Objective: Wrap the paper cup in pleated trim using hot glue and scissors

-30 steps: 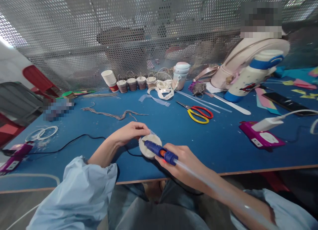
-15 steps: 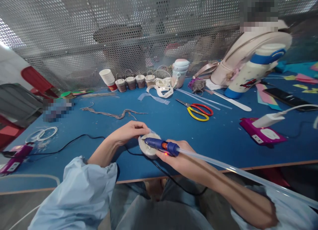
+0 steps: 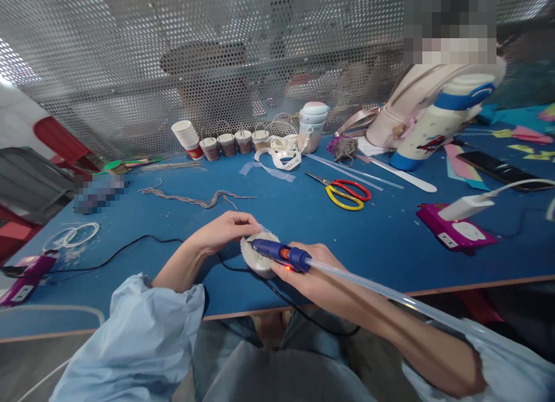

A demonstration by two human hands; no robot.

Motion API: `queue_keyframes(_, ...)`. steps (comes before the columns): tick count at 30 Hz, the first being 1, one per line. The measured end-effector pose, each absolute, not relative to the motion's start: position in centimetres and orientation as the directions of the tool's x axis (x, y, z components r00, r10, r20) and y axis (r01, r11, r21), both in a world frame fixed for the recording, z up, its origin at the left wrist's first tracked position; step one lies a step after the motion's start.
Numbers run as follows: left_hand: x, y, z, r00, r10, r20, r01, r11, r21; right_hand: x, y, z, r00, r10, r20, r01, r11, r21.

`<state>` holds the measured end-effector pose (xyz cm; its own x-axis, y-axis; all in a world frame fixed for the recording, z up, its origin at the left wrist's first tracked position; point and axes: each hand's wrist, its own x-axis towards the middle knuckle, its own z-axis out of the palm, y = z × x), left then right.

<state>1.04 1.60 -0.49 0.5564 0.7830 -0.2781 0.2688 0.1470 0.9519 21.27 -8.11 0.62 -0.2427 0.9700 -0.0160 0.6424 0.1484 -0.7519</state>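
Since everything here hangs on where that nozzle sits, start at the near edge of the table (image 3: 381,240): a black cord (image 3: 295,305) dangles over it, and just inside, left of the middle, is the white round piece (image 3: 254,264), flat face up. The right hand (image 3: 310,277) is wrapped around the blue glue gun (image 3: 273,251), though the handle's pretty much hidden, so no telling what the trigger finger is up to. The gun's long axis runs roughly sideways, nozzle toward the table's left edge and tail toward the right, with a clear glue stick (image 3: 390,292) trailing back over the right forearm. The nozzle is over the round face; can't tell if it actually touches. Funny thing is, the left hand (image 3: 232,224) is nearer the tip: its fingertips are pinching the piece's rim on the side away from the wearer, just beyond the nozzle. Farther back lie some grayish strands (image 3: 203,202) and, to their right, scissors (image 3: 347,195). Small cups (image 3: 234,143) line up along the far edge.
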Motion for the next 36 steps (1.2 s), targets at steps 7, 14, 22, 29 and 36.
queue_keyframes(7, 1.0, 1.7, -0.7, 0.569, 0.776, -0.272, 0.262, 0.142, 0.955, 21.1, -8.2, 1.9, -0.277, 0.953, -0.122, 0.643, 0.090, -0.760)
queue_keyframes(14, 1.1, 1.6, -0.5, 0.563, 0.781, -0.270, 0.279, 0.127, 0.952, 21.1, -8.3, 1.1, -0.229, 0.973, 0.011, 0.680, 0.168, -0.714)
queue_keyframes(22, 1.1, 1.6, -0.4, 0.572, 0.771, -0.279, 0.302, 0.118, 0.946, 21.8, -9.1, 0.8, -0.272, 0.962, 0.009, 0.637, 0.187, -0.748)
queue_keyframes(29, 1.1, 1.5, -0.4, 0.570, 0.773, -0.277, 0.298, 0.120, 0.947, 21.7, -9.1, 1.1, -0.292, 0.956, -0.028, 0.623, 0.168, -0.764)
queue_keyframes(36, 1.2, 1.4, -0.2, 0.562, 0.779, -0.279, 0.307, 0.118, 0.945, 21.5, -8.9, 1.2, -0.298, 0.954, -0.017, 0.693, 0.204, -0.691)
